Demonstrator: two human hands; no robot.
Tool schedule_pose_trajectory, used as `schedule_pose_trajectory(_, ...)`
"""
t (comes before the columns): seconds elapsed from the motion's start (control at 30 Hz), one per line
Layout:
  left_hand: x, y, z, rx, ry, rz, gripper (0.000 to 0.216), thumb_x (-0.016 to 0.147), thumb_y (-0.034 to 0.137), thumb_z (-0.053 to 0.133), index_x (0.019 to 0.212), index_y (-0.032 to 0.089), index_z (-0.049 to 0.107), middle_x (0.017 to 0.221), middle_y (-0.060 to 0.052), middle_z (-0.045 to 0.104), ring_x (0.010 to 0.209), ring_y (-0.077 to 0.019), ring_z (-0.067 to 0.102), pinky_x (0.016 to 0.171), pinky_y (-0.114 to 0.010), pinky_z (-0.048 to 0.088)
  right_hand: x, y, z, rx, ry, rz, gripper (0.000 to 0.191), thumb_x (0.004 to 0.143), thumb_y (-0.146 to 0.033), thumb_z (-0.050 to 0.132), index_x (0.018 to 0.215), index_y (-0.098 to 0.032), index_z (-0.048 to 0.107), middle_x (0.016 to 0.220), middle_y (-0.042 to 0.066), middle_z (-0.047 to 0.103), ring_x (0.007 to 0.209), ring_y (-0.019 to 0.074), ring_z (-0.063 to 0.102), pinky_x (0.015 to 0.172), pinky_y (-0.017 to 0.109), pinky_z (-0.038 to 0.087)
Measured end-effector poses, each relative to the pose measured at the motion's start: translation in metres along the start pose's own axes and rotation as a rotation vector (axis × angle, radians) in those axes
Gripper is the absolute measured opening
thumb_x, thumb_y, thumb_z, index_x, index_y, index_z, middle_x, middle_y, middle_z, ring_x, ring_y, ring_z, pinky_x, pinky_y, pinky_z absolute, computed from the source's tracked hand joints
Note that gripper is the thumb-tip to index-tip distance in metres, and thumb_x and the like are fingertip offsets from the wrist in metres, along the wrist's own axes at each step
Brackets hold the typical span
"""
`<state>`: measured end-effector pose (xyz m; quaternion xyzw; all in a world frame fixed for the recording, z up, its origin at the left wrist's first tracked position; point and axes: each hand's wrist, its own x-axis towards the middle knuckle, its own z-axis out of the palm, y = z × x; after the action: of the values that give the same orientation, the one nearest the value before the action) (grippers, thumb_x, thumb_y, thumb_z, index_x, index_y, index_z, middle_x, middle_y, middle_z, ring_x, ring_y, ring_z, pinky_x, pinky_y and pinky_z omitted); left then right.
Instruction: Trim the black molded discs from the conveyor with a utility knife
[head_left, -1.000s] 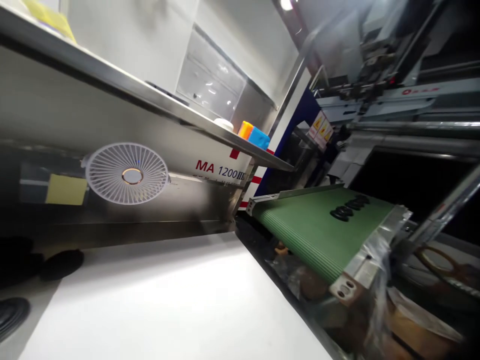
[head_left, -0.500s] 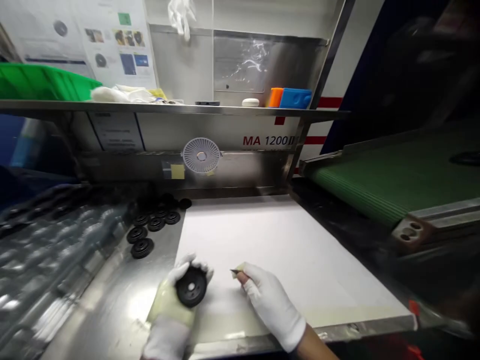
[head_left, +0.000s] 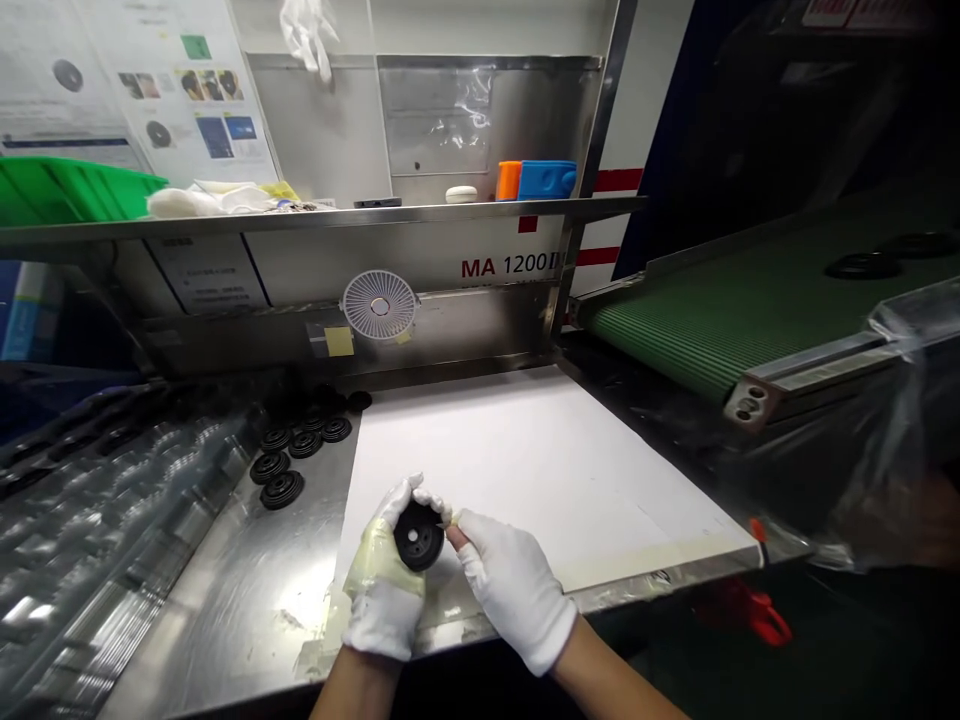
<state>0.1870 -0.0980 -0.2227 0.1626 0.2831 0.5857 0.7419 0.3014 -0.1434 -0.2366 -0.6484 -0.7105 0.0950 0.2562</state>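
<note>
Gloved in white, my left hand (head_left: pixel 390 565) grips a round black plastic wheel (head_left: pixel 418 537) by its edge, face turned up toward me. A light-coloured hub shows at the wheel's middle. My right hand (head_left: pixel 510 575), also gloved but with a bare thumb tip, is pinched at the wheel's right edge. A small dark pointed blade is between its fingers, mostly hidden now. Both hands are above the front of a white sheet (head_left: pixel 495 450). Several similar black wheels (head_left: pixel 282 489) lie stacked on the metal bench to the left.
Clear plastic trays (head_left: pixel 97 540) fill the left side. At the right runs a green conveyor belt (head_left: pixel 720 310) carrying black rings (head_left: pixel 862 265). A shelf (head_left: pixel 322 215) with a green bin (head_left: pixel 71 190) spans the back, above a small fan (head_left: pixel 380 305).
My hands have come together, bringing the blade to the wheel's edge. The view has swung right, showing more of the conveyor and the rings on it.
</note>
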Motion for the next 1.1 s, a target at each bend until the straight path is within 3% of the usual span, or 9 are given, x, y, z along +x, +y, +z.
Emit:
schedule_pose_trajectory(0.2,-0.001,-0.004,-0.004,0.097,-0.040,0.231,0.024,0.062,0.007,0.064,0.085,0.014,0.062,0.072,-0.002,0.058,0.070,-0.0132,0.058,0.078,-0.031,0.049,-0.009,-0.007,0.012,-0.030,-0.021,0.009,0.029,0.093,-0.036,0.030,0.078,-0.024,0.053,0.071,-0.002,0.063,0.061,0.0137,0.055,0.053,0.026,0.024)
schedule_pose_trajectory(0.5,0.006,-0.007,-0.003,0.021,-0.094,0.184,0.017,0.069,0.015,0.062,0.086,0.015,0.061,0.071,0.000,0.056,0.070,-0.0114,0.056,0.077,-0.029,0.048,-0.005,-0.008,0.013,-0.007,0.066,0.064,0.030,0.094,-0.034,0.027,0.082,-0.024,0.053,0.074,-0.003,0.063,0.065,0.0138,0.057,0.055,0.027,0.025)
schedule_pose_trajectory(0.77,0.014,-0.014,-0.001,-0.026,0.034,0.261,0.027,0.067,0.013,0.063,0.094,0.018,0.061,0.073,0.000,0.058,0.073,-0.0113,0.059,0.081,-0.029,0.048,-0.009,-0.017,0.024,-0.026,0.063,0.107,0.029,0.094,-0.034,0.029,0.081,-0.024,0.053,0.071,-0.002,0.063,0.062,0.0137,0.058,0.053,0.028,0.024)
schedule_pose_trajectory(0.83,0.012,-0.012,-0.002,-0.033,0.037,0.226,0.029,0.070,0.016,0.061,0.099,0.018,0.060,0.079,-0.002,0.061,0.080,-0.0143,0.060,0.083,-0.032,0.048,-0.009,-0.017,0.023,-0.026,0.063,0.099,0.028,0.093,-0.034,0.029,0.080,-0.024,0.052,0.070,-0.003,0.063,0.062,0.0142,0.058,0.053,0.028,0.023)
schedule_pose_trajectory(0.97,0.005,-0.004,-0.007,-0.007,0.018,-0.052,0.038,0.072,0.018,0.054,0.109,0.018,0.057,0.099,-0.011,0.062,0.094,-0.0257,0.059,0.078,-0.044,0.050,-0.009,-0.012,0.019,-0.002,0.024,0.095,0.025,0.093,-0.033,0.032,0.083,-0.025,0.053,0.072,-0.002,0.064,0.063,0.0152,0.059,0.054,0.028,0.024)
schedule_pose_trajectory(1.1,0.004,0.002,-0.009,-0.029,-0.014,-0.106,0.031,0.071,0.015,0.052,0.100,0.012,0.060,0.073,-0.007,0.060,0.070,-0.0191,0.059,0.067,-0.036,0.051,-0.007,-0.007,0.014,0.030,0.003,0.090,0.025,0.093,-0.033,0.031,0.088,-0.024,0.053,0.075,-0.002,0.065,0.067,0.0146,0.060,0.055,0.026,0.026)
